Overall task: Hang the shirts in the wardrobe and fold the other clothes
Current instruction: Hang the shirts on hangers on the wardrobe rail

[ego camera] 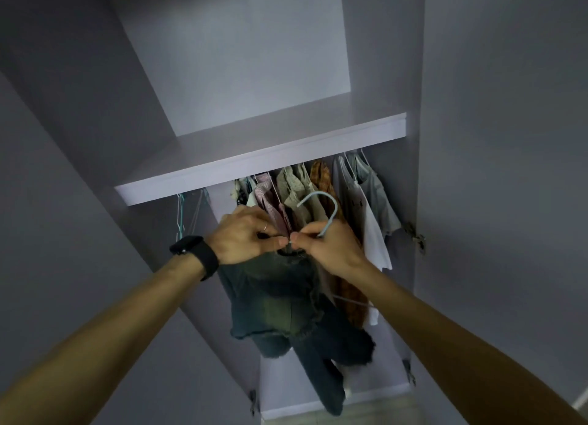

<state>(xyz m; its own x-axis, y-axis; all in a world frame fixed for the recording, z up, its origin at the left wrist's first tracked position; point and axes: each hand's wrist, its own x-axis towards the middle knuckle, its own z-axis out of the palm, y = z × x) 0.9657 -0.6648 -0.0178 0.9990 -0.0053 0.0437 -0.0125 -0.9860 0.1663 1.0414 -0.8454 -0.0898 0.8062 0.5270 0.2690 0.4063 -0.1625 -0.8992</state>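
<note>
A dark denim shirt (286, 303) with frayed hems hangs on a pale blue hanger (327, 208) in front of the open wardrobe. My left hand (245, 237), with a black watch on its wrist, pinches the shirt's collar at the neck. My right hand (331, 246) pinches the collar from the other side and holds the base of the hanger's hook. Both hands meet just below the shelf. The hook points up, free of the rail, which the shelf hides.
Several shirts (318, 189) hang in a row under the white shelf (254, 167). Empty wire hangers (181, 214) hang at the left end. The wardrobe doors (509, 170) stand open on both sides, with hinges on the right panel. The wardrobe floor lies below.
</note>
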